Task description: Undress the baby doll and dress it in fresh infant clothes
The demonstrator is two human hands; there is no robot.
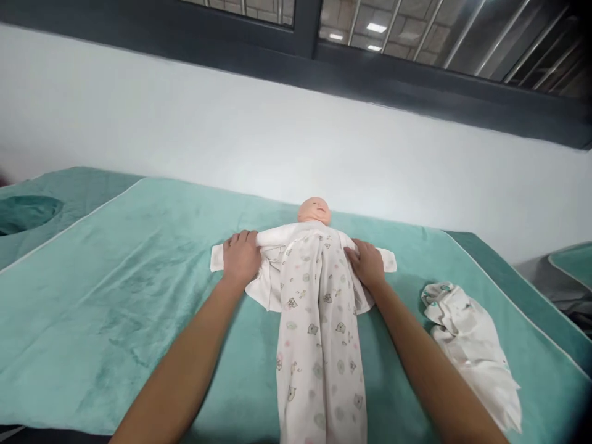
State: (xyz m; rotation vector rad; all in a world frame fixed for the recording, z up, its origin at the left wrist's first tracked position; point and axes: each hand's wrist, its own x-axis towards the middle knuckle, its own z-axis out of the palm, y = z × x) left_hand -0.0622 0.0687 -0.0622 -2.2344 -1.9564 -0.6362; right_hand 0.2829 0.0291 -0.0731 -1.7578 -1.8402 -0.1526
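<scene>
A baby doll (314,210) lies on its back, only its head bare, near the wall side of the green bed cover. It wears a white top (272,290) with both sleeves stretched out sideways. Patterned baby pants (319,333) with small animal prints lie along its body and run down toward me. My left hand (242,256) is wrapped round the sleeve on the left, whose cuff sticks out past the fingers. On the other side, my right hand (367,264) grips the right sleeve, thumb toward the chest. The doll's arms are hidden in the cloth.
A crumpled white cloth (472,351) with green marks lies right of my right forearm. The green bed cover (139,296) has a face hole (28,213) at far left. Behind it rise a white wall (208,123) and a dark window frame (305,52).
</scene>
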